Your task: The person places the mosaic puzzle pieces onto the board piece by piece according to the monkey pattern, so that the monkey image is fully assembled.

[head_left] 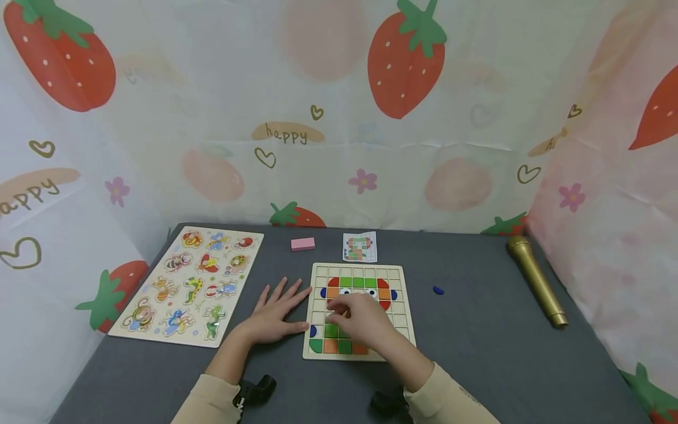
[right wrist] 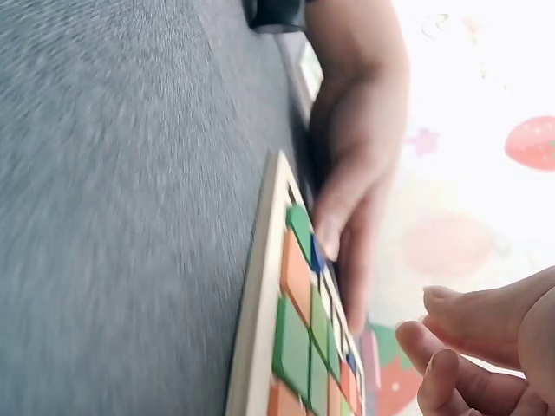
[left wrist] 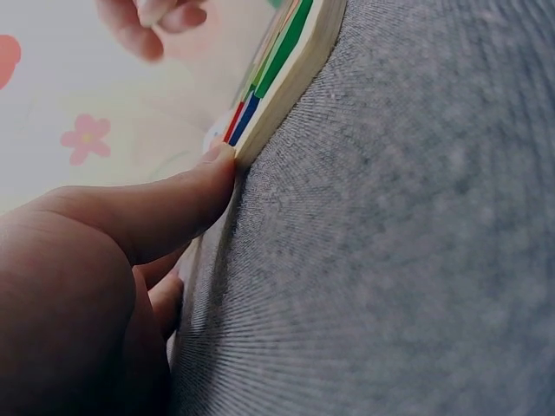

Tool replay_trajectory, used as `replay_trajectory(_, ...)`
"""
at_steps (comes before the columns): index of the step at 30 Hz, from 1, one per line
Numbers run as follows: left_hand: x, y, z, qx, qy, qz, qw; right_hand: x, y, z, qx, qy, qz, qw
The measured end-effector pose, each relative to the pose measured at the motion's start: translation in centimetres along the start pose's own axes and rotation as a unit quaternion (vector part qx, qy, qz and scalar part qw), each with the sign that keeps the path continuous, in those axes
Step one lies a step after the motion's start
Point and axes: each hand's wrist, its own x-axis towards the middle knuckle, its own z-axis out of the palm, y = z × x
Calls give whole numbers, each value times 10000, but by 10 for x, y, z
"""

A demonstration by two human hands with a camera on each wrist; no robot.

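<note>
A wooden grid board [head_left: 401, 282] lies on the table, with green, orange, red and blue pieces and eye pieces set in its squares. My left hand [head_left: 273, 323] rests on the table with its fingers spread. Its thumb [left wrist: 186, 195] touches the board's left edge. Above the middle of the board hovers my right hand [head_left: 365, 318], fingers loosely bent and thumb apart from them in the right wrist view; no piece shows between them. It covers part of the board. A pattern card [head_left: 359, 247] lies behind the board, and a loose blue piece [head_left: 438, 290] to its right.
To the left lies a sticker-like board of insect pictures [head_left: 193, 288]. A pink block [head_left: 302, 244] sits near the back edge. At the far right is a gold cylinder [head_left: 537, 282]. A strawberry-print cloth [head_left: 339, 141] hangs behind and beside the grey table [head_left: 477, 353].
</note>
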Motion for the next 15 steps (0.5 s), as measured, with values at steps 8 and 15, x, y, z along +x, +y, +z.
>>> replay_trajectory(8, -1, -1, 3, -11, -39, -3, 10000, -15, 22, -26, 253, 128, 214, 9994)
replay_trajectory(15, -1, 0, 1, -10, -19, 32, 10000, -25, 37, -50, 182, 455, 630, 9968)
